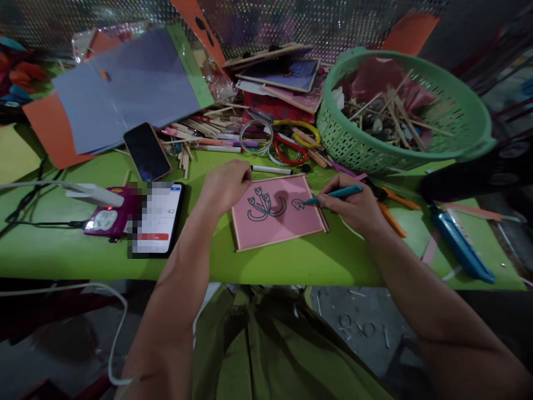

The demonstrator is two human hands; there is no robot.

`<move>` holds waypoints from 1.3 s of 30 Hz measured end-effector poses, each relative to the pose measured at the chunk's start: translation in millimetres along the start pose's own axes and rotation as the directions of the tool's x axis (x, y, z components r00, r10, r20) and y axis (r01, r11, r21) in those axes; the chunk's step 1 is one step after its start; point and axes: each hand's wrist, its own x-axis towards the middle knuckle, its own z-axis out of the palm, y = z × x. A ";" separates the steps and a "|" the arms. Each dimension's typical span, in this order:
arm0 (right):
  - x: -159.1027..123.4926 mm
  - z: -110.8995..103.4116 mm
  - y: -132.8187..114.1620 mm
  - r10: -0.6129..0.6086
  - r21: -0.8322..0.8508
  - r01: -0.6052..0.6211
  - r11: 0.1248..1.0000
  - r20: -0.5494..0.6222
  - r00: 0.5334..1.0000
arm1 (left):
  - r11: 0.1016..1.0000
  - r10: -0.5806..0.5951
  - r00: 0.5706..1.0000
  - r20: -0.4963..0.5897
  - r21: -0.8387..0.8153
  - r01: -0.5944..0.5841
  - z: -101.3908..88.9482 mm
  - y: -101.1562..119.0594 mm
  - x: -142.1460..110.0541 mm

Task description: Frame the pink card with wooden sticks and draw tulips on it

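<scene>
A pink card (270,230) edged with thin wooden sticks lies on the green table. Dark outlines of tulips and curved leaves are drawn on it, with a smaller shape near its right side. My right hand (353,203) grips a teal marker (343,192), its tip at that small shape. At the card's upper left corner rests my left hand (231,180), fingers curled in; whatever they may hold is hidden. Close beside it lies a white marker (272,170) with a black end.
A green basket (350,139) of sticks and scraps stands at the back right. Scissors (291,150), tape (256,137) and several markers lie behind the card. Phones (147,151) and a purple device (110,214) with cables are left. A blue cutter (462,244) lies right.
</scene>
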 end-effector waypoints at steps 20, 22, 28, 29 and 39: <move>-0.7 3.9 -1.6 -0.001 0.062 0.001 0.998 0.001 1.000 | 1.000 -0.013 1.000 0.005 0.008 0.013 -0.6 1.0 -0.3; -0.8 4.8 -1.9 -0.003 0.069 0.001 0.998 0.030 1.000 | 1.000 -0.011 1.000 0.008 0.007 0.011 -0.4 0.6 0.0; -1.5 5.3 -0.4 -0.013 0.043 0.011 0.999 0.052 0.999 | 1.000 0.000 1.000 -0.001 0.006 0.000 1.4 -1.5 1.0; -1.5 5.1 0.2 -0.015 0.045 0.013 0.999 0.051 0.999 | 1.000 0.000 1.000 -0.002 0.008 0.000 1.6 -1.6 1.0; -1.6 5.5 2.1 -0.011 0.041 0.008 0.999 0.063 0.998 | 1.000 -0.002 1.000 0.001 0.003 0.002 0.9 -1.4 0.6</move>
